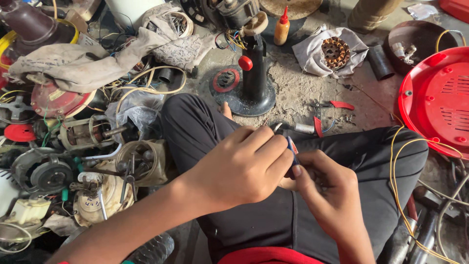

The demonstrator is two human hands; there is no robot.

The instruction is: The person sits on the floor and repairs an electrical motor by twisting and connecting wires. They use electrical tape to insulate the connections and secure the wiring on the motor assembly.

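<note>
Blue and thin, a small tool (293, 149) stands nearly upright between the two hands, above the lap of black trousers (205, 127). The left hand (239, 168) curls closed over its upper part, fingers folded round it. The right hand (327, 188) pinches its lower part between thumb and forefinger, just below the left; what the tip works on is hidden behind the fingers. The two hands touch around the tool.

Beyond the knees, on the dusty floor (293, 88), red-handled pliers (328, 113) lie near a black fan stand (251, 83) with a red knob. Farther off, a copper-wound stator (335, 52) rests on a grey cloth, and an orange glue bottle (281, 28) stands upright. A red fan cover (437, 100) lies at the right, with yellow wire (398, 181) trailing over the right leg. Old motors (85, 132) are heaped at the left.
</note>
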